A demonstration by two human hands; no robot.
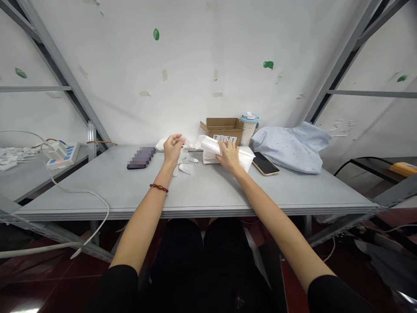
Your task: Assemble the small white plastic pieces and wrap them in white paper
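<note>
My left hand (171, 148) is raised a little above the grey table (208, 191), its fingers pinched on a small white piece I cannot make out. Just below it lie a few small white items (186, 167). My right hand (229, 156) rests on a stack of white plastic bags (224, 153), fingers curled over its top edge and gripping it. A red bead bracelet is on my left wrist.
Behind the bags stand an open cardboard box (223, 127) and a lidded cup (248, 127). A phone (265, 164) and a light blue cloth (293, 145) lie at right; a dark flat object (141, 158) at left. A power strip (61, 154) with a white cable sits far left.
</note>
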